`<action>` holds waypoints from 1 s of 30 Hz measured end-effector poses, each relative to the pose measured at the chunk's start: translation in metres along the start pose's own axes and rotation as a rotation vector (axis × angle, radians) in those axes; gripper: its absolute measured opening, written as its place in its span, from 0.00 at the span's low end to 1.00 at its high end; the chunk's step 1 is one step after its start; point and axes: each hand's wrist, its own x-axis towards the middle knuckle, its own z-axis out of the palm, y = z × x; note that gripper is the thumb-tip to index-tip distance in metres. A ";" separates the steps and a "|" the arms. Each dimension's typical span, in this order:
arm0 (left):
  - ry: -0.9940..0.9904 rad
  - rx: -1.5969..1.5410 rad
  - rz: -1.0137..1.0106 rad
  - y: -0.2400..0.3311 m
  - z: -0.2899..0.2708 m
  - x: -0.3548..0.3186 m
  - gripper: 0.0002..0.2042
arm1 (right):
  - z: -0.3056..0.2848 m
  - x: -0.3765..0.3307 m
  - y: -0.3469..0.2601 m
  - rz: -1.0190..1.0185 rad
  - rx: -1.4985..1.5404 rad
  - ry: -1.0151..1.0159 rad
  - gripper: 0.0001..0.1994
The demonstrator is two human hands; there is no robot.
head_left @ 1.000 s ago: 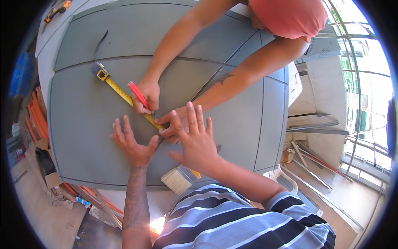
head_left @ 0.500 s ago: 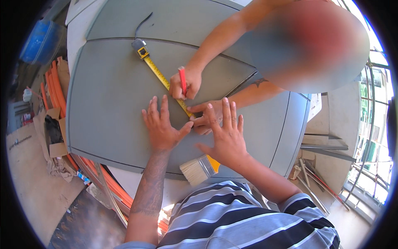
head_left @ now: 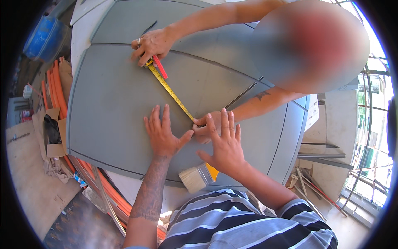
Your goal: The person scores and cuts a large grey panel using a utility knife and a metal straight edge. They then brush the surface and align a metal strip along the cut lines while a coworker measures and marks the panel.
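My left hand (head_left: pixel 163 135) lies with fingers spread on a large grey panel (head_left: pixel 112 103), holding nothing. My right hand (head_left: pixel 226 145) is also spread and empty, close above the panel. Between them a co-worker's hand (head_left: pixel 205 124) pins the end of a yellow tape measure (head_left: pixel 171 93). The co-worker's other hand (head_left: pixel 153 43) grips the tape's case and a red marking tool (head_left: pixel 160 67). The blade runs diagonally across the panel from that case to the pinned end. Below my right hand, a wide paintbrush (head_left: pixel 198 177) with pale bristles and a yellow handle rests near the panel's near edge.
Orange pipes (head_left: pixel 57 89) and an open cardboard box (head_left: pixel 55 132) are at the left, with a blue barrel (head_left: pixel 47 38) farther back. Metal strips (head_left: pixel 321 155) lie to the right of the panel. A dark thin strip (head_left: pixel 242 94) rests on the panel by the co-worker's forearm.
The co-worker's hand with the red marking tool has moved up along the blade to the tape measure's case and taken hold of it. My hands stay nearly in place.
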 end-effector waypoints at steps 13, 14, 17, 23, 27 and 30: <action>-0.045 0.006 -0.036 0.005 -0.004 0.001 0.54 | -0.019 -0.001 0.002 0.023 -0.012 0.084 0.56; -0.029 -0.019 -0.036 0.005 -0.002 0.003 0.53 | -0.021 -0.002 0.009 0.042 -0.018 0.120 0.56; 0.027 -0.053 -0.044 0.002 0.001 -0.002 0.51 | -0.025 -0.007 0.030 0.100 -0.022 0.174 0.55; -0.069 0.077 -0.043 0.011 -0.009 0.000 0.48 | -0.041 -0.040 0.056 0.184 0.086 0.163 0.51; -0.100 0.129 -0.054 0.017 -0.009 0.001 0.46 | -0.031 -0.070 0.083 0.033 0.140 -0.198 0.48; -0.042 0.009 -0.055 0.015 -0.002 0.000 0.42 | 0.011 -0.103 0.093 -0.062 0.011 -0.370 0.46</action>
